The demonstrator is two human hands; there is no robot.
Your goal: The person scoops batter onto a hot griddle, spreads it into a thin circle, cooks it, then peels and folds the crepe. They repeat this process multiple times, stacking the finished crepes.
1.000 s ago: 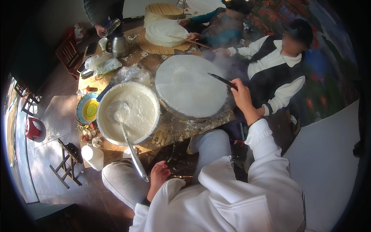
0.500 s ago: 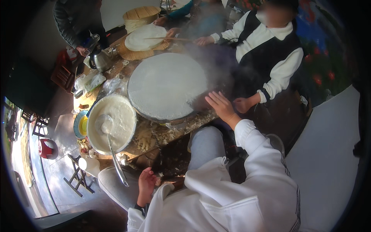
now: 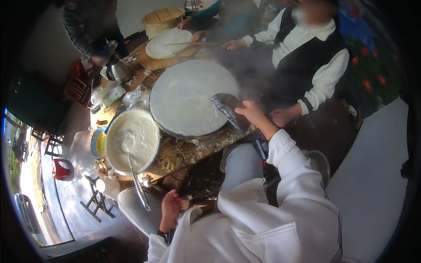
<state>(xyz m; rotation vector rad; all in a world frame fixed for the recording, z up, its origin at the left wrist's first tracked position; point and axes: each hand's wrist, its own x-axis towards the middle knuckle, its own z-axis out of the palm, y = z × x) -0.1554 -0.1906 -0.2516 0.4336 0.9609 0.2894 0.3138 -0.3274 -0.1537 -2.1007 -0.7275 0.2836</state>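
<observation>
A dark, curved scraper (image 3: 229, 110) with pale batter smeared along it is gripped in my right hand (image 3: 254, 115). Its edge rests at the right part of a large round griddle (image 3: 172, 129), over a thin white layer of batter (image 3: 188, 96). My left hand (image 3: 171, 208) hangs low near my knee, fingers loosely curled, with nothing visible in it. Between that hand and the griddle stands a wide basin of batter (image 3: 147, 151), and a metal ladle (image 3: 137, 182) leans out over its near rim.
Scraps litter the wooden table (image 3: 199, 153). Plastic bags (image 3: 112, 94), a kettle (image 3: 119, 72) and a blue-rimmed bowl (image 3: 94, 142) lie left. Beyond the griddle, a co-worker's hand (image 3: 234, 44) holds a thin stick under a white flatbread (image 3: 164, 43) on a woven mat.
My right hand, stretched out flat before, is now closed around the dark scraper, which has come onto the griddle's right side. My left hand stays low. The whole view has shifted slightly.
</observation>
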